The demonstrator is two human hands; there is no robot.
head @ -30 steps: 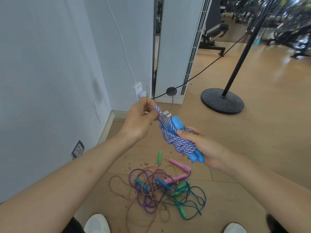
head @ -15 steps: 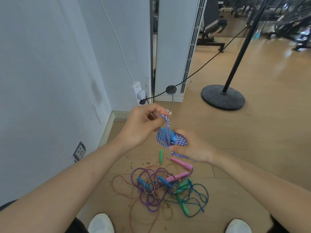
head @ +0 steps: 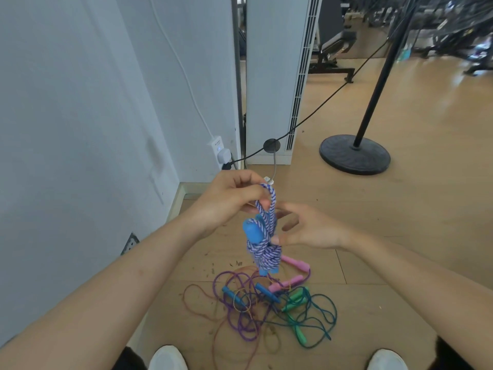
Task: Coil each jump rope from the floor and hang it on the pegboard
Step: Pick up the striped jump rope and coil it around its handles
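A coiled blue-and-white braided jump rope (head: 262, 248) with blue handles hangs in the air in front of me. My left hand (head: 234, 200) pinches the loop at its top. My right hand (head: 306, 228) sits just to the right of the bundle with fingers spread and relaxed, its thumb close to or touching the wrapped rope. Below, on the wooden floor, lies a tangle of loose jump ropes (head: 266, 303): purple, green, brown and pink cords with blue, green and pink handles. No pegboard is in view.
A grey wall runs along the left with a floor-level socket (head: 130, 243). A white power strip and plug (head: 220, 153) hang in the corner beside a tall white unit (head: 274, 76). A black stand with round base (head: 354, 153) stands at the right. My white shoes (head: 166, 357) are at the bottom.
My right hand has let go of the bundle and opened. The coiled rope now hangs down from my left hand, which has lifted the loop slightly.
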